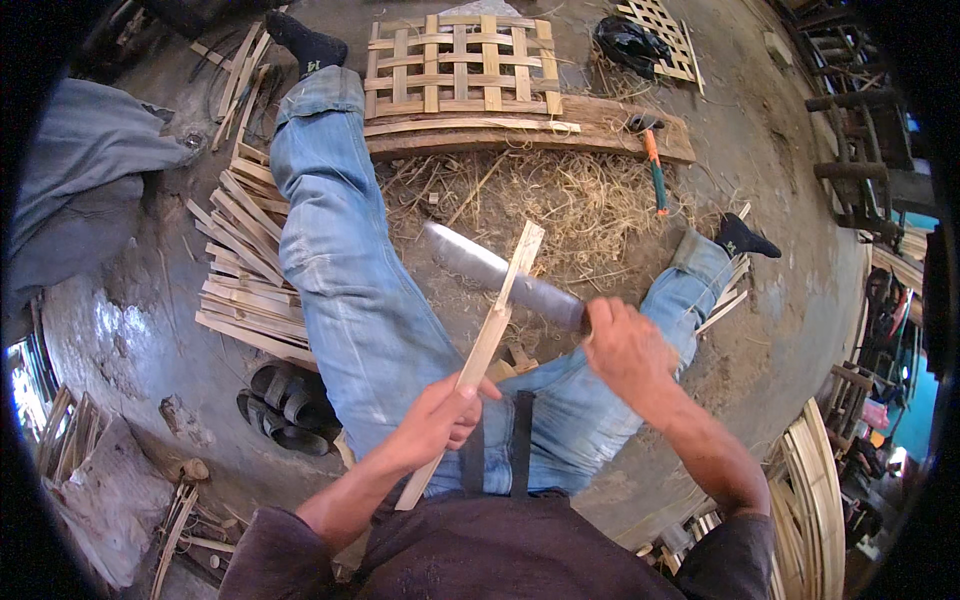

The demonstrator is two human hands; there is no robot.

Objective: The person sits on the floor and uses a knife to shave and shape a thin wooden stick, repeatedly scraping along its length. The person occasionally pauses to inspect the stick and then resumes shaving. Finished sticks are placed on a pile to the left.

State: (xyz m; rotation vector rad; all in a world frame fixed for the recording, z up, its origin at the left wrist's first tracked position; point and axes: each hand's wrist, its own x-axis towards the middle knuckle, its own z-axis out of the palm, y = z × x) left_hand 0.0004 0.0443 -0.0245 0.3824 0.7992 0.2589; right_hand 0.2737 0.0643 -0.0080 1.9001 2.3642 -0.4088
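My left hand (440,418) is closed around a pale bamboo strip (487,340), which slants up and away from my lap. In my right hand (627,345) is the handle of a wide-bladed machete (460,256); the fingers hide that handle. The blade crosses the strip near its far end and touches it, pointing to the left. Whether the edge has cut into the wood, I cannot tell. Both hands are between my outstretched legs in blue jeans (340,230).
Beyond lie a woven bamboo lattice (460,62), a wooden plank (600,120) and a hammer (654,170) with an orange and green handle. Shavings (590,220) cover the floor there. Split strips (250,270) and dark sandals (285,405) are at left, long strips (815,490) at lower right.
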